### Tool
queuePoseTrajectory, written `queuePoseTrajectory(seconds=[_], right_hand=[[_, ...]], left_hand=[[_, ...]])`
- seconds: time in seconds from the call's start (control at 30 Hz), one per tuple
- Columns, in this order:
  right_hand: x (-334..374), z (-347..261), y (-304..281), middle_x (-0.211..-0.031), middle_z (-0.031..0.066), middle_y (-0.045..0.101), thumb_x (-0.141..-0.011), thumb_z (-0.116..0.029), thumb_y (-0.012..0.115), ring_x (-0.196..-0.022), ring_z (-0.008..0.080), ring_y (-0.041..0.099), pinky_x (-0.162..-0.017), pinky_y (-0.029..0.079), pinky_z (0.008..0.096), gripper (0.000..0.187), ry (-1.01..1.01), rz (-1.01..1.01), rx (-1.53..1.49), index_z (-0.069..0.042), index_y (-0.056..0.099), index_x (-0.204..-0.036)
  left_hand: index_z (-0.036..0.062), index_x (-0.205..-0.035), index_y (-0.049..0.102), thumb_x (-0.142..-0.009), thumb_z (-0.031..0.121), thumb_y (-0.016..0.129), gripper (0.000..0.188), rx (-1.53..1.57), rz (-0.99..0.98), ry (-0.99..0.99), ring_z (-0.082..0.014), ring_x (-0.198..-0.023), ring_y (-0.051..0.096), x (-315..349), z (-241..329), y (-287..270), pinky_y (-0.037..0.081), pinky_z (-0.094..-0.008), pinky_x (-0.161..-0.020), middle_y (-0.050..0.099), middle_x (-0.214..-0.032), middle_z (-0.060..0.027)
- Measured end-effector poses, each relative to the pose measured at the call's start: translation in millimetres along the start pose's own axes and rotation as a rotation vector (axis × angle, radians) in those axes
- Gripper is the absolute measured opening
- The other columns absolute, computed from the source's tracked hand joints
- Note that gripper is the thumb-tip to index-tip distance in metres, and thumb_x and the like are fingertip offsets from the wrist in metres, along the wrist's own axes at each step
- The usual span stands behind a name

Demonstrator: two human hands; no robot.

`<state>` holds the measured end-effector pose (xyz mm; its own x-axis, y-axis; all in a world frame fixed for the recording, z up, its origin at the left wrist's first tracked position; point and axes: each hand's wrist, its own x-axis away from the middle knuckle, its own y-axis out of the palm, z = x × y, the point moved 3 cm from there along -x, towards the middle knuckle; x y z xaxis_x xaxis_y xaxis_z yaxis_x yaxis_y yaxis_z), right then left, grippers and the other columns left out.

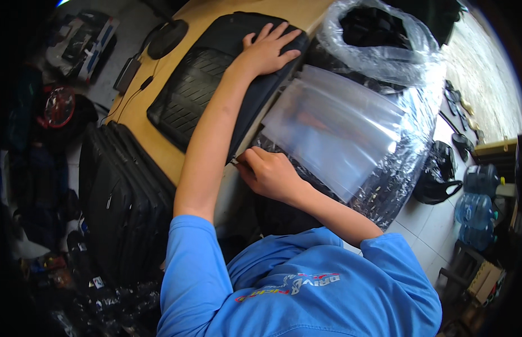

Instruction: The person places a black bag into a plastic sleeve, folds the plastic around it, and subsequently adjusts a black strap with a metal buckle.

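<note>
Blue cotton covers the upper body of the person [306, 286] working in front of me, who leans over a tan tabletop [141, 141]. To the right of the tabletop, a bulky dark bundle [398, 185] is wrapped in glossy clear plastic, with a crumpled transparent collar [379, 54] at its far end. To the left, near the floor, several black bags [114, 196] stand upright in a row, close against one another. The work item, a black bag [196, 78] with a ribbed panel, lies flat on the tabletop, its right side along the table edge. Clear plastic sleeves [334, 135] rest on the wrapped bundle, just beside the bag. Blue water bottles [475, 208] and a black carrier bag [437, 182] are positioned farther right, well apart from the work. A round black base [167, 40] occupies the far left of the tabletop. The left hand [270, 51] presses flat on the bag's far end, fingers spread and gripping nothing. The right hand [266, 171] is at the near right corner, fingers curled and pinching the bag's edge. A small pale piece [234, 161] shows at its fingertips; I cannot tell its kind.
</note>
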<state>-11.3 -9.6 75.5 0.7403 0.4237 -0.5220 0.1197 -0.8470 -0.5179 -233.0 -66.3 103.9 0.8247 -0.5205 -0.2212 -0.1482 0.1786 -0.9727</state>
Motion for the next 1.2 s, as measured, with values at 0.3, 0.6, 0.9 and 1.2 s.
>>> queuePoseTrajectory(seconds=[0.3,0.6,0.9,1.2], right_hand=[[7.9,49.9,-39.6,-0.078,0.0135,0.060,-0.078,-0.012,0.063,-0.067,0.0297,0.061,-0.059,0.049,0.0368,0.013,0.120,0.028,-0.064,-0.003,0.059,-0.087],[-97.9,149.8,-270.9,-0.081,0.0144,0.067,-0.078,-0.024,0.062,-0.074,0.0270,0.066,-0.069,0.051,0.0342,0.023,0.290,0.241,0.571,-0.004,0.067,-0.089],[49.9,100.5,-117.4,-0.099,0.0140,0.060,-0.073,-0.035,0.072,-0.091,0.0300,0.060,-0.080,0.048,0.0381,0.045,0.452,-0.321,0.386,-0.003,0.061,-0.103],[83.8,117.3,-94.7,-0.098,0.0107,0.057,-0.071,-0.023,0.073,-0.092,0.0294,0.056,-0.081,0.045,0.0391,0.035,0.289,-0.027,0.429,-0.007,0.063,-0.101]], left_hand=[[0.0178,-0.143,0.022,-0.077,0.045,0.063,0.082,-0.159,-0.108,-0.286,-0.0369,-0.135,0.020,43.3,48.6,-31.0,0.021,-0.0580,-0.102,0.017,-0.149,-0.0132],[0.0158,-0.143,0.022,-0.087,0.033,0.055,0.067,-0.160,-0.121,-0.192,-0.0377,-0.134,0.022,57.3,50.3,-15.0,0.021,-0.0585,-0.103,0.020,-0.147,-0.0147],[0.0012,-0.106,0.059,-0.083,0.011,0.058,0.024,0.390,0.338,-0.064,-0.0284,-0.104,0.057,110.6,105.0,-26.4,0.042,-0.0376,-0.087,0.061,-0.108,-0.0131],[0.0051,-0.113,0.055,-0.084,0.017,0.059,0.032,0.291,0.131,-0.248,-0.0300,-0.117,0.048,208.6,122.7,86.7,0.037,-0.0403,-0.092,0.054,-0.122,-0.0140]])
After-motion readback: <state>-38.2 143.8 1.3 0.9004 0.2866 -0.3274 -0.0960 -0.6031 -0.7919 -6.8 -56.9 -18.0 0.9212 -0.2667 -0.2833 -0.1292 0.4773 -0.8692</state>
